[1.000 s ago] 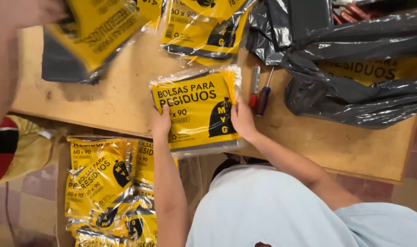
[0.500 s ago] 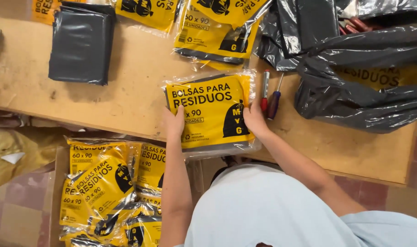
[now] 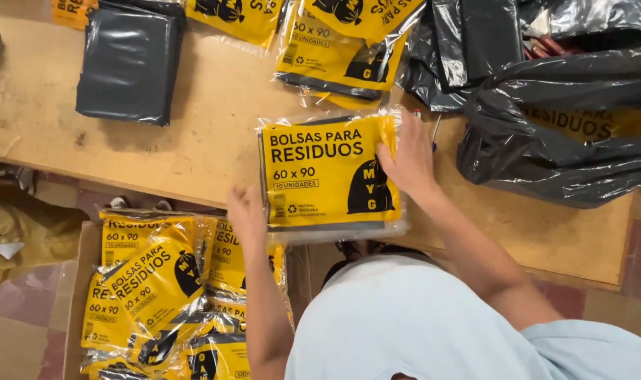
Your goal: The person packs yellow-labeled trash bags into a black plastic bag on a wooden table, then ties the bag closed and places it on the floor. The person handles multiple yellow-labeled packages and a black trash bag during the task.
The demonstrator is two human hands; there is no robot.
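Seen from above: yellow pack (image 3: 327,172) in clear wrap, flat at the near edge of a wooden table (image 3: 215,141), its lower end overhanging the edge. Right hand (image 3: 407,158) laid on the pack's right side, fingers pressed flat and close together on the plastic. Left hand (image 3: 246,214) at the pack's lower left corner, fingers loosely together, just beside the wrap; actual contact impossible to tell. Further back on the table, a folded stack of black bags (image 3: 129,62) to the left, well apart from the pack. More yellow packs (image 3: 341,42) just behind it, and a crumpled heap of black plastic (image 3: 553,119) to the right. Down on the floor at left, an open cardboard box (image 3: 74,295) filled with yellow packs (image 3: 159,288) lying at angles, below the left forearm.
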